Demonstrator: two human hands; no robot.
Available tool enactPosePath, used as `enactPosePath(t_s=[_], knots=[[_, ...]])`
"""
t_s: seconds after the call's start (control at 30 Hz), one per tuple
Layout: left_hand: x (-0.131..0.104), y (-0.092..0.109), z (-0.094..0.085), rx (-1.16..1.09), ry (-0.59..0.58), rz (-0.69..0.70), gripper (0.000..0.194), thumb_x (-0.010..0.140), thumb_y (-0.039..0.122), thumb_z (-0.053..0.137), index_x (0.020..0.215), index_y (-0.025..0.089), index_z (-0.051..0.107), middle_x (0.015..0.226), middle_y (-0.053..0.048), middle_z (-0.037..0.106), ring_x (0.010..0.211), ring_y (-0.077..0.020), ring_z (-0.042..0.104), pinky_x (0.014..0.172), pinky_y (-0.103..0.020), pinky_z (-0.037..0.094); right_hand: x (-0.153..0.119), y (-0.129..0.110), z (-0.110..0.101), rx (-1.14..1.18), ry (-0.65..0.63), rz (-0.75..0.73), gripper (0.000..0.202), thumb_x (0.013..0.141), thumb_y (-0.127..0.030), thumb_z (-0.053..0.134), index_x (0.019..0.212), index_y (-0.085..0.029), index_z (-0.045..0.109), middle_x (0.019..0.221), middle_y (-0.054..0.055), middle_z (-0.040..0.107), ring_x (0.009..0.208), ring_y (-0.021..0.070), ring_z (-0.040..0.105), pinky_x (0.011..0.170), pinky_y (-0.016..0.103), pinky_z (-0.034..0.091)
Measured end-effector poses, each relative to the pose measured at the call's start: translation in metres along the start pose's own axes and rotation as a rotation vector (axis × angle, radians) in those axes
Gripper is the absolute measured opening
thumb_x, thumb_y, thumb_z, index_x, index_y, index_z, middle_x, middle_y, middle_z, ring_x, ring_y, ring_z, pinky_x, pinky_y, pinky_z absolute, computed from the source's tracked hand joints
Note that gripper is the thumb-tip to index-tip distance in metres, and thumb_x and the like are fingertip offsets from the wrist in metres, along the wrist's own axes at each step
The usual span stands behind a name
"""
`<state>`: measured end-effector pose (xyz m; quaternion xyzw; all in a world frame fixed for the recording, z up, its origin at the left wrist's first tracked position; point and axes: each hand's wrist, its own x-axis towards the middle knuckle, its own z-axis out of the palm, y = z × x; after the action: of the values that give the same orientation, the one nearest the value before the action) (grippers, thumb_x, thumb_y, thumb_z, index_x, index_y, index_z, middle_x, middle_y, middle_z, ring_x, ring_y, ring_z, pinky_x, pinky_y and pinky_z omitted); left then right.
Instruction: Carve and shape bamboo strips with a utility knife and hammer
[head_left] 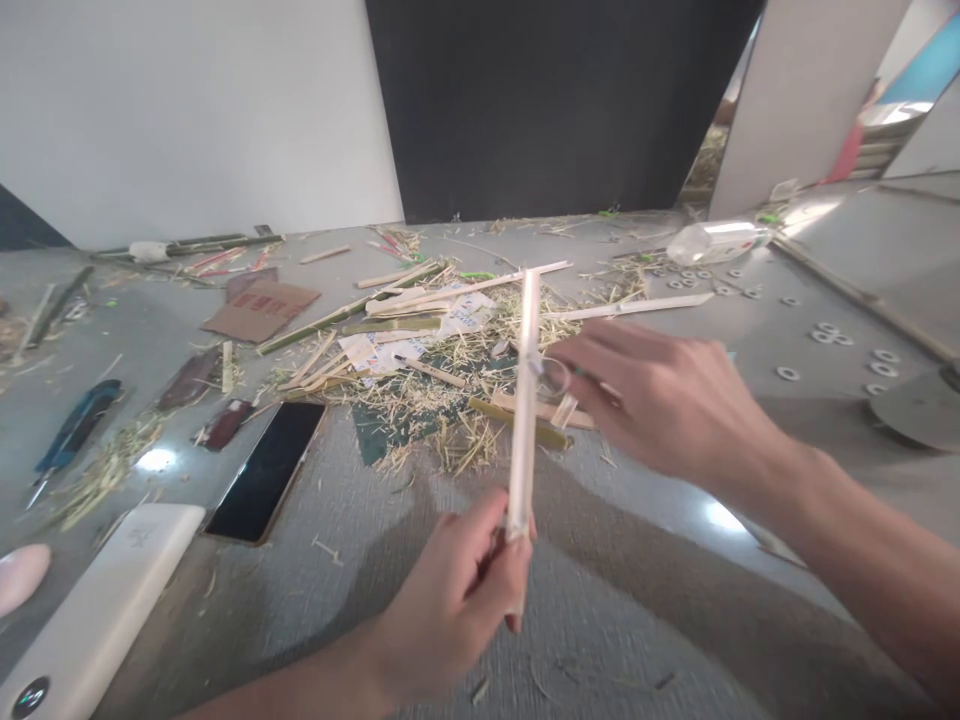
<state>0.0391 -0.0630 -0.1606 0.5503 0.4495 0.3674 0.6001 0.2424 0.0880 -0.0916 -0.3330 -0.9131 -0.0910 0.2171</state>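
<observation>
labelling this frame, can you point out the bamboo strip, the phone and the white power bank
bamboo strip [525,400], head view, middle of the upright strip, above the left hand [457,590] that grips its lower end
phone [266,470], head view, centre of the dark screen
white power bank [105,610], head view, middle of its top face

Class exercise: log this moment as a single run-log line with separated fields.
left hand: grips bamboo strip upright | right hand: at strip's middle, small clear item in fingers, blurred | table: bamboo shavings, phone

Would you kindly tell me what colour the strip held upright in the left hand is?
The strip is pale cream, like split bamboo; the head view shows it.
</observation>
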Motion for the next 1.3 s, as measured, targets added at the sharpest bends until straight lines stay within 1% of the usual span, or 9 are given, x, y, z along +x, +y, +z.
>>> enactPosePath(t_s=[0.1,0.2,0.27,0.4,0.6,0.77,0.87,1.07,1.3], knots=[[-0.002,-0.005,0.006,0.035,-0.062,-0.01,0.026,0.108,0.046,0.044,0.1,0.022,0.05,0.062,0.004,0.05,0.053,-0.0134,0.053,0.053,-0.026,0.04,0.003,0.026,-0.006,-0.045,0.083,0.124,0.03,0.109,-0.032,0.047,0.106,-0.019,0.074,0.102,0.007,0.074,0.07,0.0148,0.056,0.056,0.03,0.03],[-0.001,-0.006,0.005,0.053,-0.042,0.01,0.026,0.108,0.046,0.044,0.103,0.022,0.051,0.062,0.003,0.053,0.054,-0.0135,0.053,0.054,-0.026,0.039,0.004,0.042,-0.007,-0.04,0.129,0.184,0.029,0.108,-0.03,0.047,0.106,-0.019,0.074,0.106,0.009,0.075,0.073,0.0167,0.059,0.06,0.031,0.033],[0.0,-0.005,0.001,0.044,-0.017,0.02,0.028,0.108,0.047,0.044,0.103,0.021,0.052,0.063,0.003,0.055,0.055,-0.0138,0.055,0.055,-0.026,0.04,0.005,0.045,-0.007,-0.01,0.147,0.177,0.03,0.108,-0.03,0.046,0.106,-0.019,0.074,0.104,0.009,0.075,0.074,0.0177,0.061,0.061,0.032,0.035],[0.002,-0.003,-0.005,0.037,0.057,0.033,0.028,0.109,0.047,0.044,0.104,0.021,0.053,0.065,0.003,0.057,0.056,-0.0123,0.051,0.055,-0.025,0.038,0.003,0.031,-0.005,0.121,0.062,0.046,0.029,0.108,-0.032,0.046,0.107,-0.019,0.071,0.099,0.008,0.072,0.075,0.0184,0.061,0.064,0.032,0.039],[0.005,0.001,-0.008,0.024,0.193,0.06,0.02,0.11,0.04,0.045,0.105,0.022,0.054,0.063,0.005,0.055,0.054,-0.0103,0.049,0.053,-0.022,0.036,-0.005,-0.011,-0.001,0.282,-0.149,-0.24,0.027,0.108,-0.03,0.044,0.1,-0.018,0.067,0.088,0.005,0.062,0.074,0.018,0.053,0.064,0.033,0.035],[0.006,0.0,-0.009,0.042,0.232,0.075,0.021,0.111,0.038,0.046,0.099,0.022,0.053,0.065,0.005,0.057,0.057,-0.0099,0.052,0.055,-0.022,0.039,-0.012,-0.032,0.005,0.274,-0.2,-0.312,0.024,0.108,-0.03,0.046,0.096,-0.019,0.064,0.089,0.003,0.06,0.074,0.018,0.051,0.065,0.034,0.034],[0.004,-0.002,-0.007,0.014,0.203,0.082,0.021,0.11,0.039,0.046,0.101,0.022,0.054,0.064,0.005,0.055,0.055,-0.0098,0.051,0.054,-0.021,0.04,-0.012,-0.029,0.005,0.219,-0.168,-0.302,0.023,0.107,-0.029,0.047,0.093,-0.019,0.063,0.088,0.002,0.06,0.073,0.0178,0.052,0.063,0.034,0.033],[-0.003,-0.011,0.002,-0.01,0.011,0.03,0.026,0.109,0.045,0.045,0.105,0.021,0.052,0.064,0.004,0.052,0.055,-0.0111,0.054,0.054,-0.021,0.042,-0.005,-0.001,-0.007,0.065,-0.092,-0.189,0.027,0.109,-0.031,0.045,0.098,-0.018,0.066,0.087,0.003,0.062,0.074,0.0175,0.055,0.057,0.033,0.029],[-0.002,-0.013,0.007,-0.006,-0.122,0.018,0.021,0.106,0.04,0.047,0.102,0.02,0.05,0.063,0.005,0.048,0.051,-0.0104,0.051,0.052,-0.021,0.045,0.001,0.03,-0.016,-0.013,0.018,0.055,0.031,0.108,-0.034,0.044,0.095,-0.02,0.068,0.088,0.005,0.066,0.07,0.0173,0.053,0.058,0.033,0.029]])
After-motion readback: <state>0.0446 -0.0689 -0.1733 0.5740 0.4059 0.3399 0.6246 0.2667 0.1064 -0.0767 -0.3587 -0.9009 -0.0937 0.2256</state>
